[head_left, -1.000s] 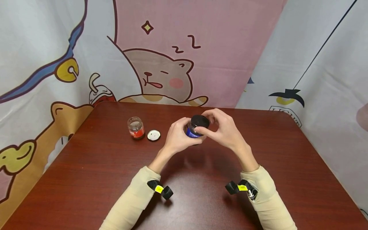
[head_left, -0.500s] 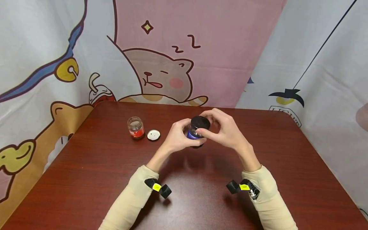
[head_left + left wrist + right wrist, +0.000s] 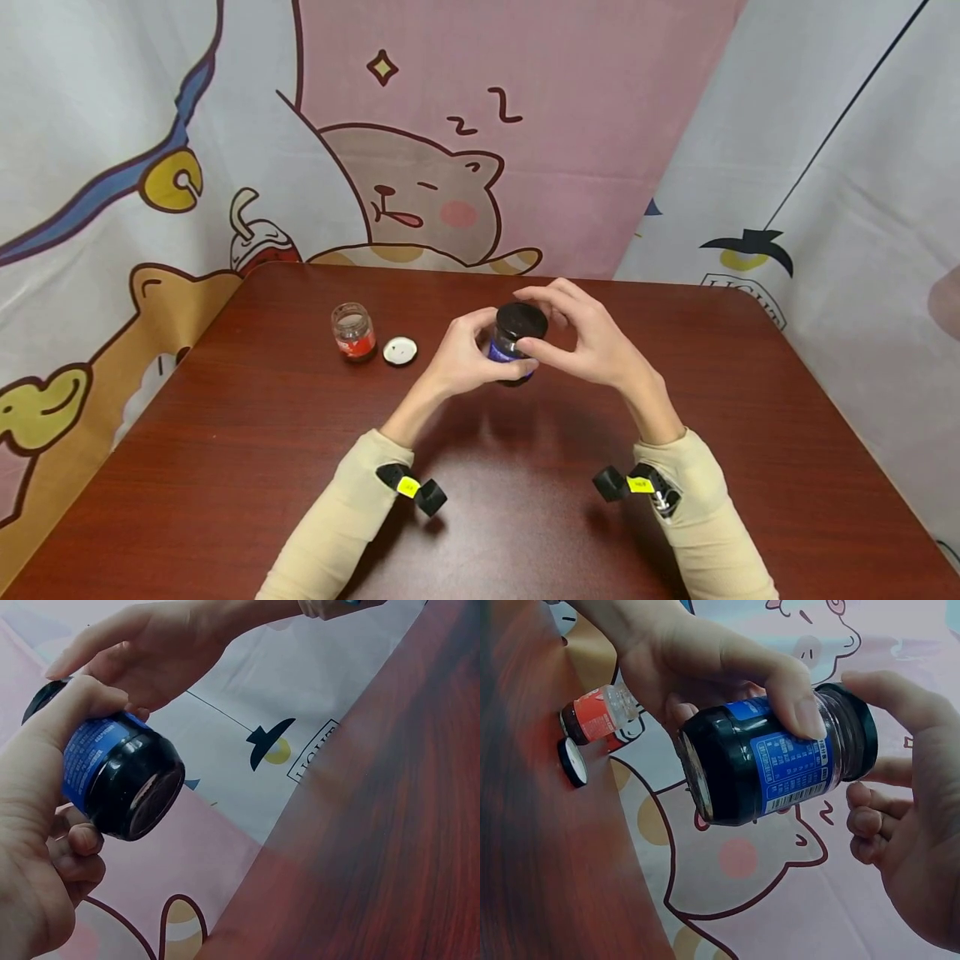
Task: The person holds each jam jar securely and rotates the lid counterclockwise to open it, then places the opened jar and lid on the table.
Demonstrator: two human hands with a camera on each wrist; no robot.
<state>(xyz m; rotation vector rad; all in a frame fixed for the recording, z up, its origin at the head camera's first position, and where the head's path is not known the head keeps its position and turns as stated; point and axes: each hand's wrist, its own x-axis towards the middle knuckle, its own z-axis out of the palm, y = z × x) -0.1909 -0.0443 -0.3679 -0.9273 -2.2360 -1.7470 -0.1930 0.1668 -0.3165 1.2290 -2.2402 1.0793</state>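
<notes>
A glass jar [image 3: 795,769] with a blue label, dark contents and a black lid [image 3: 522,319] is held above the table, lid upward. My left hand [image 3: 463,360] grips the jar's body, its thumb across the label in the right wrist view. At the lid is my right hand [image 3: 588,337], with thumb and fingers spread around the rim; the fingertips behind the lid are partly hidden. In the left wrist view, the jar's base [image 3: 159,802] faces the camera. The lid sits on the jar's mouth.
A lidless glass jar [image 3: 355,333] with a red label stands on the brown table [image 3: 300,467], left of my hands. Beside it a loose lid [image 3: 401,351] lies with its white inside up. Printed cloth [image 3: 585,125] hangs behind the table.
The jar has tipped slightly more upright and its base shows lower. My right hand's fingers have shifted around the lid's rim, and its wrist has moved a little to the right.
</notes>
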